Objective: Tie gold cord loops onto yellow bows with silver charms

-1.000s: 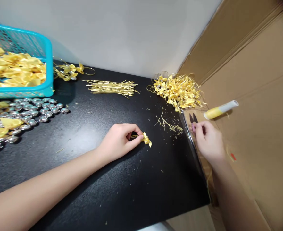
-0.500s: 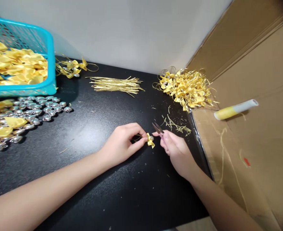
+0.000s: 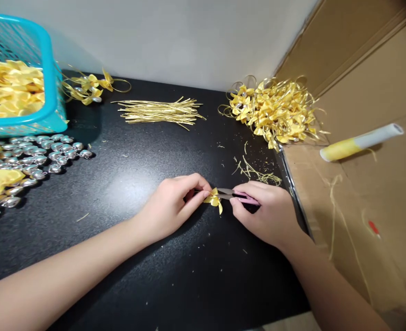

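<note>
Left hand [image 3: 175,202] pinches bow [image 3: 214,200] mid-counter [image 3: 137,184]; bow sits at the fingertips' 3 o'clock. Right hand [image 3: 268,216] clenched on snips [image 3: 239,196], blades touching bow from 3 o'clock. Bow pile [image 3: 275,112] at 1 o'clock.

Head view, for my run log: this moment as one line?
left hand: pinches yellow bow | right hand: grips snips, blades at bow

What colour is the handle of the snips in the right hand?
Pink; the snips in the right hand show best in the head view.
</note>
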Tool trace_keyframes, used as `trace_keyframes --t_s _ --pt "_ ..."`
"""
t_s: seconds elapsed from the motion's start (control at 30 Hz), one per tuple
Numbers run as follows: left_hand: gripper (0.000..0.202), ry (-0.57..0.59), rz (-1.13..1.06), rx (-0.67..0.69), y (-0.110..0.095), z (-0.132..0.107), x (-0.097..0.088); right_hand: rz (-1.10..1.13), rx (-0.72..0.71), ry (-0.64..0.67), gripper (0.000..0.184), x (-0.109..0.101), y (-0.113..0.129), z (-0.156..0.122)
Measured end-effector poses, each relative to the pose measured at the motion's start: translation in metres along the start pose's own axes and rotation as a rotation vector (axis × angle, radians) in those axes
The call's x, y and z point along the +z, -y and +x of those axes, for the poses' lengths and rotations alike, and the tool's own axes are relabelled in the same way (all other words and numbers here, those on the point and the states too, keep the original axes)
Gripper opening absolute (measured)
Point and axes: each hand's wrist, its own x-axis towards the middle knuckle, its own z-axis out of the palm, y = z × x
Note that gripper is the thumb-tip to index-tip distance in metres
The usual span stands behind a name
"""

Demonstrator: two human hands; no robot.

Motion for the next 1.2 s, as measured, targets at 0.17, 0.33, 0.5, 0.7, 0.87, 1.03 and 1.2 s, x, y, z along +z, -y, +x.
trace_keyframes --t_s 0.17,0.33,0.5,0.7,0.87,1.03,1.2 --pt "0.01 0.038 0.012 0.051 0.0025 -0.0013 0.0008 -0.019 -0.011 0.002 0.019 -0.0053 -0.0031 0.0019" --pt "0.011 0.049 0.014 0.074 0.0028 -0.002 0.0012 -0.036 -0.042 0.126 0.019 -0.0083 -0.0016 0.0018" --pt "0.011 0.044 0.009 0.083 0.0014 -0.0014 0.0008 -0.086 -0.054 0.179 0.026 -0.0094 0.0014 0.0028" --pt "0.013 0.048 0.002 0.081 0.0005 -0.0009 -0.0001 -0.094 -0.084 0.182 0.026 -0.0087 0.0013 0.0038" --pt "0.013 0.054 -0.007 0.084 0.0003 -0.0003 0.0002 -0.09 -0.117 0.148 0.025 -0.0085 0.0019 0.0045" --pt "0.013 0.056 -0.009 0.078 0.0011 0.0 0.0012 -0.103 -0.139 0.142 0.025 -0.008 0.0022 0.0047" --pt "0.014 0.059 -0.009 0.075 0.0016 -0.0004 0.0005 -0.106 -0.146 0.126 0.025 -0.0068 0.0027 0.0044"
